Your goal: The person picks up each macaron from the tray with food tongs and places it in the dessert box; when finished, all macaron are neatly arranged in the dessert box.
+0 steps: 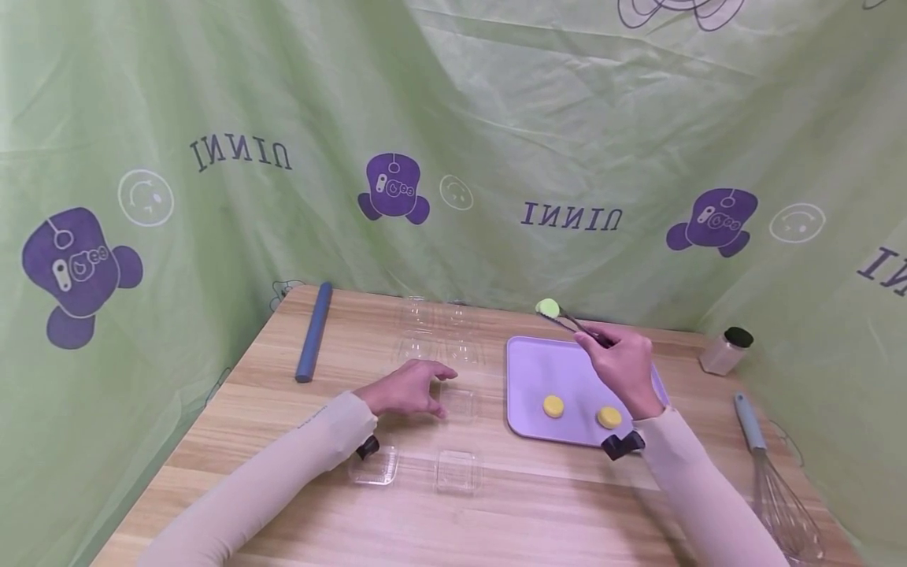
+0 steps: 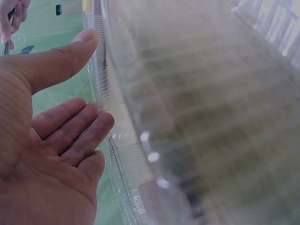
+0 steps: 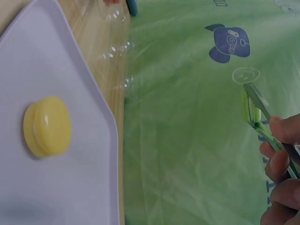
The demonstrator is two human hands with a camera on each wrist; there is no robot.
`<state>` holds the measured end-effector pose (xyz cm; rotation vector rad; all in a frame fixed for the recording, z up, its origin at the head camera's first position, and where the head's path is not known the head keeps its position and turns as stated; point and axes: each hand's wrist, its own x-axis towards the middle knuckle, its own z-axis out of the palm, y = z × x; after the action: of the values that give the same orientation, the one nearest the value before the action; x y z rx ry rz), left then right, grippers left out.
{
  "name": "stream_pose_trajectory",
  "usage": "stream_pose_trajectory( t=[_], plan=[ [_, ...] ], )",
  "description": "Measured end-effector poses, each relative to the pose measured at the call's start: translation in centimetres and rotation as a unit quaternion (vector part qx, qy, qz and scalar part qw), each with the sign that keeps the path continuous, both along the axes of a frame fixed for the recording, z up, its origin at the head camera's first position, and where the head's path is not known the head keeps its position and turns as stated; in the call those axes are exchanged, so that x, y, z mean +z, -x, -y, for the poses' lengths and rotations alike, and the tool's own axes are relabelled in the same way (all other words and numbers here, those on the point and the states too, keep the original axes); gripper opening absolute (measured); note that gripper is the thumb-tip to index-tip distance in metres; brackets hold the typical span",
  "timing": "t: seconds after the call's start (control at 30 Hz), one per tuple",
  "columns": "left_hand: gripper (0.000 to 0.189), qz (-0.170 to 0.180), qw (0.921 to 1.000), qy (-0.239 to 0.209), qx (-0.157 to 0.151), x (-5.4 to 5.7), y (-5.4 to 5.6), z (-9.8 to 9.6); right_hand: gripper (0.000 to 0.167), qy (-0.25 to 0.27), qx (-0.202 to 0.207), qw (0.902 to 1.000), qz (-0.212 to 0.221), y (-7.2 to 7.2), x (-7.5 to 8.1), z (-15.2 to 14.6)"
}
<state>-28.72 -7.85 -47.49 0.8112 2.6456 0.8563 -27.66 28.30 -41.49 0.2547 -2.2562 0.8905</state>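
Note:
My right hand (image 1: 623,362) grips a pair of dark serrated tongs (image 3: 265,133). Between the tongs' tips is a light green macaron (image 1: 548,308), raised above the far edge of a purple tray (image 1: 531,366). Two yellow macarons (image 1: 553,406) (image 1: 609,417) lie on that tray, below the right hand. My left hand (image 1: 407,387), thumb and fingers apart, holds nothing and is beside a clear plastic box (image 1: 459,402). In the left wrist view its fingertips come right up to the clear plastic (image 2: 101,70).
Several more clear boxes stand on the wooden table, some behind the left hand (image 1: 416,346) and two in front (image 1: 457,472). A blue rolling pin (image 1: 314,335) lies at the left. At the right are a dark-lidded jar (image 1: 724,354) and a whisk (image 1: 751,429). A green curtain (image 1: 482,102) hangs behind.

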Motion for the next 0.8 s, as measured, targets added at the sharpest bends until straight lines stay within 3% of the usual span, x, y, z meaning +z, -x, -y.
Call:
stream_pose_trajectory(
  t=[0.43,0.8],
  plan=[
    [0.079,-0.002,1.0000,-0.001,-0.001,0.2,-0.1,0.0,0.017,-0.004,0.054,0.9986,0.002,-0.6,0.0,2.9],
    [0.078,0.004,1.0000,-0.005,0.003,0.2,-0.2,-0.1,0.013,-0.018,0.091,0.9947,0.045,-1.0,-1.1,4.8]
  ],
)
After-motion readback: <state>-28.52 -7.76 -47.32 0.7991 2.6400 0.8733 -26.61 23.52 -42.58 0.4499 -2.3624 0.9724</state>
